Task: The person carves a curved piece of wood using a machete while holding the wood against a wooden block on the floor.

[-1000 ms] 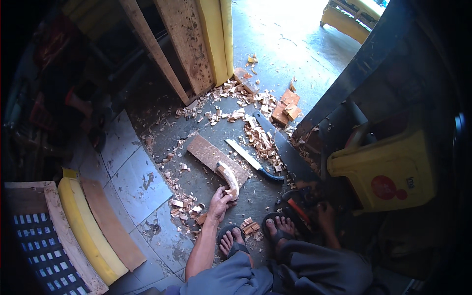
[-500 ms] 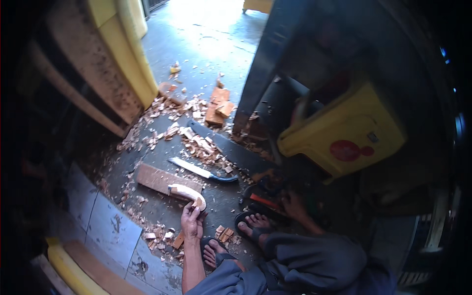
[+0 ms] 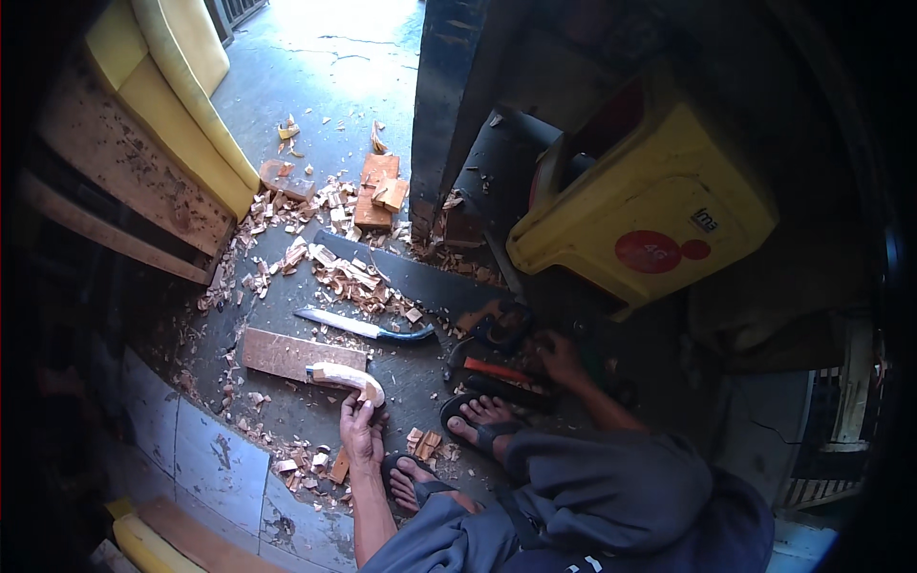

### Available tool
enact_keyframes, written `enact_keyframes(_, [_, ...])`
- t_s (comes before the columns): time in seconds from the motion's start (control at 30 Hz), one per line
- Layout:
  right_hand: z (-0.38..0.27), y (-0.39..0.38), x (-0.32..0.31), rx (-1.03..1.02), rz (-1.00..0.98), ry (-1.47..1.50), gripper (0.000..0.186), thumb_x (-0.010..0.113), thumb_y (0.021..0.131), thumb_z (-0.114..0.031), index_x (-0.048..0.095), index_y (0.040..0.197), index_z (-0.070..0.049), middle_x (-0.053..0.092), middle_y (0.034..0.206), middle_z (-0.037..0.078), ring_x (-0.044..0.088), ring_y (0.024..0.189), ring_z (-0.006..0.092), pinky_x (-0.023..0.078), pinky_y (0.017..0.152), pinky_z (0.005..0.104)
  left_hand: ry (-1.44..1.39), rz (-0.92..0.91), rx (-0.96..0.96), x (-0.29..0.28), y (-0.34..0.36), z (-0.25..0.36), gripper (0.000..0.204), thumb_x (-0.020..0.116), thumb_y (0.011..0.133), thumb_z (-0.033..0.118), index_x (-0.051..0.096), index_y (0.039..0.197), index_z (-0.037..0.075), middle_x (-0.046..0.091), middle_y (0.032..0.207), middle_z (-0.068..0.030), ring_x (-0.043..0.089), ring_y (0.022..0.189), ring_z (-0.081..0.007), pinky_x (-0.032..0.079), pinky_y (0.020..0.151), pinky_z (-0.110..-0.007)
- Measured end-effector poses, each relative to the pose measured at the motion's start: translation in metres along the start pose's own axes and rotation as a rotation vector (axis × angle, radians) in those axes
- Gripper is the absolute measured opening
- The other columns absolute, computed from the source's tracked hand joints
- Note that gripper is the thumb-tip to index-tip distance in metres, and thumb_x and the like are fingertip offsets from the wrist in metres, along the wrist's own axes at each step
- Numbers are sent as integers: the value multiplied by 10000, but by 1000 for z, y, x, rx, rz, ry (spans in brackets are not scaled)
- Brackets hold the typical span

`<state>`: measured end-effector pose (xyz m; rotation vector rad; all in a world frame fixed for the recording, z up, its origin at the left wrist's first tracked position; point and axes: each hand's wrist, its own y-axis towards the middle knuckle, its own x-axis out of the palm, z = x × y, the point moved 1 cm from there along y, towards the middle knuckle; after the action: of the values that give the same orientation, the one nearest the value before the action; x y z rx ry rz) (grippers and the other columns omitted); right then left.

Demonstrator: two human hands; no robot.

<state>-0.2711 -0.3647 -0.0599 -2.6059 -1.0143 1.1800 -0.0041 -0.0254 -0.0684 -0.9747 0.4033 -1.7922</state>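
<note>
My left hand [image 3: 363, 432] pinches the near, rounded end of a curved, pale carved wooden handle [image 3: 336, 373]. Its far end rests on a flat brown board [image 3: 277, 355] lying on the floor. Out to the right, my right hand [image 3: 562, 361] reaches into shade among tools; its fingers are too dark to make out. Close to it lie an orange-handled tool [image 3: 497, 371] and a dark blue, rounded object [image 3: 506, 328]. Beyond the board is a long knife [image 3: 355, 325] with a pale blade or sheath and a dark, curved handle.
A dark saw blade [image 3: 406, 269] lies past the knife, partly under wood chips [image 3: 349, 277]. Orange wood blocks [image 3: 378, 191] sit farther off by a dark post [image 3: 441, 105]. A yellow plastic stool [image 3: 640, 205] lies tipped at right. My sandalled feet [image 3: 482, 420] are close by.
The whole view has shifted, so things sit a little farther left and up. My right hand has moved slightly away from me among the tools. The left keeps its hold on the wooden handle.
</note>
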Motion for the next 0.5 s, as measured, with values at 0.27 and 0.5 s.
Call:
enact_keyframes(0.27, [-34, -34, 0, -118, -203, -487, 393, 706, 866, -238, 677, 1188, -15, 696, 1150, 225, 657, 1114, 397, 488, 1008, 465, -50, 29, -33, 0, 3, -8, 404, 678, 944, 105, 506, 1308, 77, 660, 1132, -88, 679, 965, -211, 581, 772, -345])
enact_keyframes(0.5, [-47, -33, -1, -97, -259, -529, 361, 724, 838, -243, 704, 1125, -25, 676, 1197, 214, 617, 1170, 405, 444, 1061, 467, -85, -4, -88, 16, -5, -12, 332, 681, 964, 151, 535, 1250, 66, 673, 1087, -83, 692, 928, -202, 577, 770, -331])
